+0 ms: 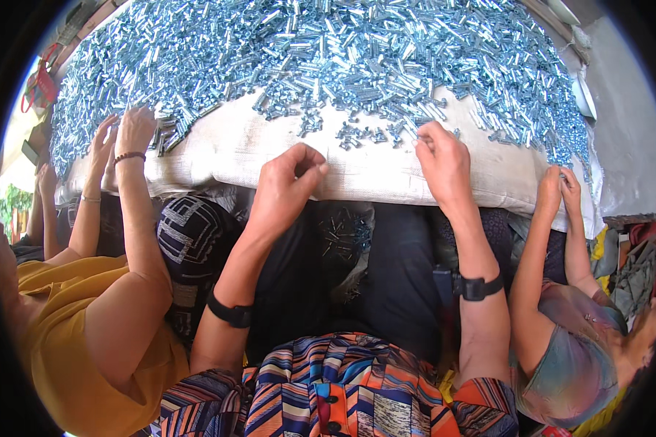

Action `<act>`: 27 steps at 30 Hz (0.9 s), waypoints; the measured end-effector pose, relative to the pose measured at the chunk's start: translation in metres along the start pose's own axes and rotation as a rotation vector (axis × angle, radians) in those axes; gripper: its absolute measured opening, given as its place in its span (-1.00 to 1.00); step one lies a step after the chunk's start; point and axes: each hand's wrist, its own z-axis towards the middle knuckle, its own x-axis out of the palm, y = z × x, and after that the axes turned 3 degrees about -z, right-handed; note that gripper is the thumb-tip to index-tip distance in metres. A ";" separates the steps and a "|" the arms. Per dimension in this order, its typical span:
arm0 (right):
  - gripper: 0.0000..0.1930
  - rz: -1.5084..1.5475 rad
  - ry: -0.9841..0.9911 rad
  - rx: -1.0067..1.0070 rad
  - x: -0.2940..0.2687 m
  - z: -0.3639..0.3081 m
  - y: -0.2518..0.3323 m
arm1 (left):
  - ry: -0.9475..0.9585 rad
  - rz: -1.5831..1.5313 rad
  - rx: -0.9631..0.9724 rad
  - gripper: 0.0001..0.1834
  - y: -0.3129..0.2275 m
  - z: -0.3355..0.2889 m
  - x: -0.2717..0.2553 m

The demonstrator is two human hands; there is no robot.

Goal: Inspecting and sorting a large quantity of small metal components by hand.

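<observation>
A broad heap of small, shiny, blue-silver metal pieces, many shaped like short tubes or bolts, covers most of the pale cloth in front of me. Over the cloth's near edge, my left hand is closed, thumb and forefinger curled together; whatever may be in them is too small to make out. Further right, my right hand pinches its fingertips beside the heap's near fringe, and any piece between them cannot be told apart. A few loose pieces lie between both hands.
At the left, a person in a mustard top reaches into the heap; another's forearm shows beyond. A person in a multicoloured top works at the right. Below the cloth's edge, more metal pieces lie between my knees.
</observation>
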 end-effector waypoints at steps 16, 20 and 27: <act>-0.79 -0.136 0.025 -0.067 0.006 0.010 0.014 | -0.133 0.432 0.181 -0.85 0.003 0.041 0.032; -0.86 0.874 0.200 0.356 -0.010 -0.017 0.034 | -0.037 0.048 0.076 -0.91 -0.003 0.028 0.016; -0.90 1.406 0.167 0.463 -0.005 -0.048 0.061 | 0.158 -0.739 -0.058 -0.95 -0.027 -0.004 0.017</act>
